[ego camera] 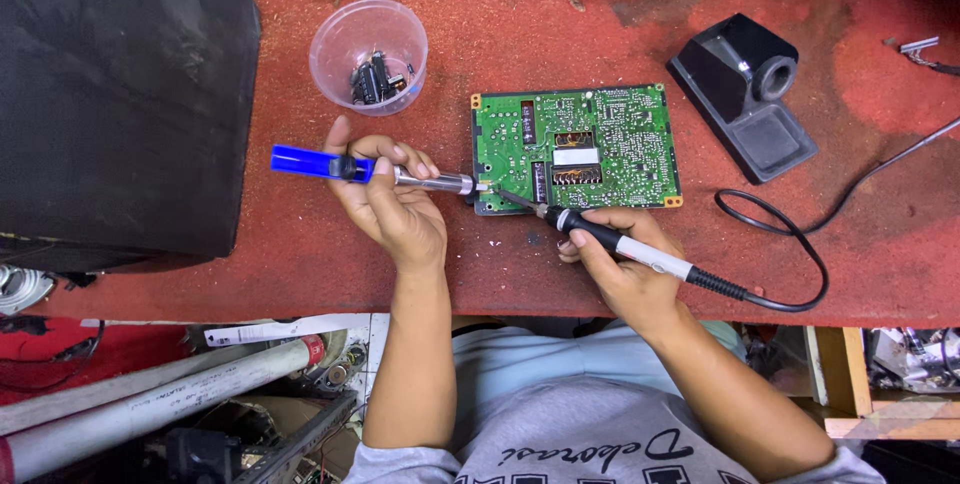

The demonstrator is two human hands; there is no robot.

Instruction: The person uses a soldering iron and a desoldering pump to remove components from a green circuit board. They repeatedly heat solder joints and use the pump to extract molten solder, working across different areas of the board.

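Gripping a blue-handled desoldering pump (360, 170), the fingers (395, 159) of my left hand (395, 206) are curled closed around its metal barrel, thumb lying along the blue end. The pump's tip sits at the lower left edge of the green circuit board (575, 147). My right hand (625, 259) is closed in a pen hold around a soldering iron (625, 244), its black grip between thumb and forefinger, its thin tip angled up and left onto the same corner of the board, just beside the pump's nozzle. I cannot tell whether either tip touches the solder itself.

The board lies flat, component leads up, near the middle of the red worktop (560, 34), just beyond both hands. The iron's black cable (800, 244) loops off to the right across the bench. Beyond it, right of the board, stands a black iron stand (745, 94). Up and left of the board sits a clear plastic cup (368, 44) holding a few small dark components. A large black cloth-covered object (120, 94) fills the left side. White pipes (150, 394) lie below the bench edge.
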